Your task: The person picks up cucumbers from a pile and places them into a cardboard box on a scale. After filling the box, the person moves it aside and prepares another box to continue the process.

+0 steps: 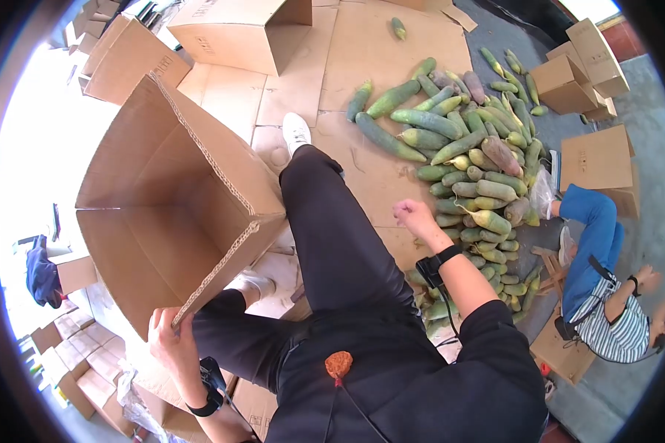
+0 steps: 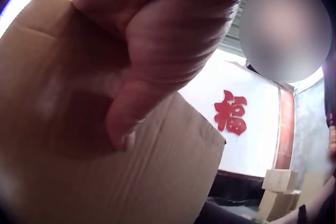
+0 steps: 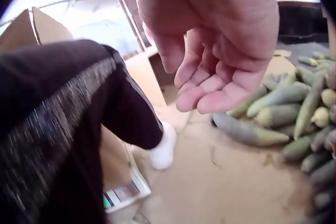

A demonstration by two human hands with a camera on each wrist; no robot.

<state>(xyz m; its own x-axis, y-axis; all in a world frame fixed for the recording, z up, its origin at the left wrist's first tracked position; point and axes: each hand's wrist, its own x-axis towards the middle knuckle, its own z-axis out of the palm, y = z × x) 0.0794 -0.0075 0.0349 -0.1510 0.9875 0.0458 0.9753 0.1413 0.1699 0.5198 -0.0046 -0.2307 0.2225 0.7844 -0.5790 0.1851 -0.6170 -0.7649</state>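
An open cardboard box point(image 1: 137, 214) leans beside my legs, its mouth turned up toward me; no contents show in it. My left hand point(image 1: 174, 345) grips the box's near edge, fingers over the rim. In the left wrist view the thumb of that hand point(image 2: 163, 40) lies along the cardboard wall point(image 2: 157, 176). My right hand point(image 1: 415, 216) hangs in the air to the left of a large heap of green radishes point(image 1: 488, 192). Its fingers curl loosely around nothing, as the right wrist view of the hand point(image 3: 215, 50) shows.
Flattened cardboard point(image 1: 351, 52) covers the floor ahead, with one radish point(image 1: 398, 29) lying apart. Another box point(image 1: 233, 33) stands at the far left. More boxes point(image 1: 569, 77) are at the right, near a seated person point(image 1: 606, 295). My white shoe point(image 1: 296, 131) is beside the open box.
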